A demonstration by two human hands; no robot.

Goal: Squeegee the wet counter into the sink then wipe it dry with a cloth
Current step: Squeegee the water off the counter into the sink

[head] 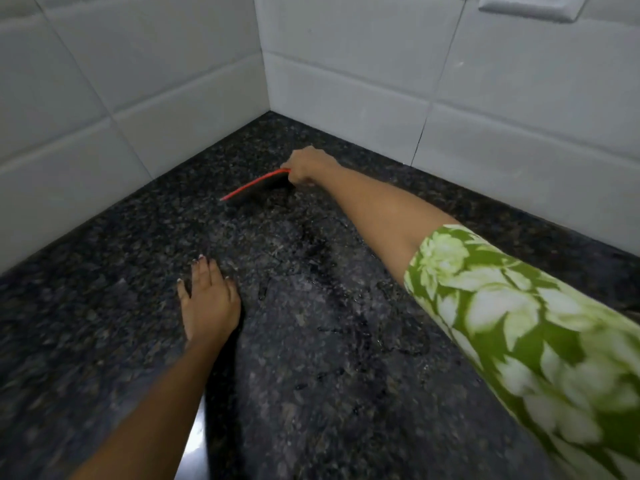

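Note:
My right hand (308, 165) reaches far into the corner of a dark speckled granite counter (346, 375) and grips a squeegee (258, 188) with a red edge and a dark blade. The blade rests on the counter and points left from the hand. Wet streaks and small puddles glisten on the stone between the squeegee and me. My left hand (209, 299) lies flat on the counter, palm down, fingers spread, holding nothing. Neither the sink nor a cloth shows in the head view.
White tiled walls (156, 109) meet in a corner just behind the squeegee. A white socket plate (530, 5) sits high on the right wall. A shiny metal strip (194, 445) shows at the counter's near edge beside my left forearm.

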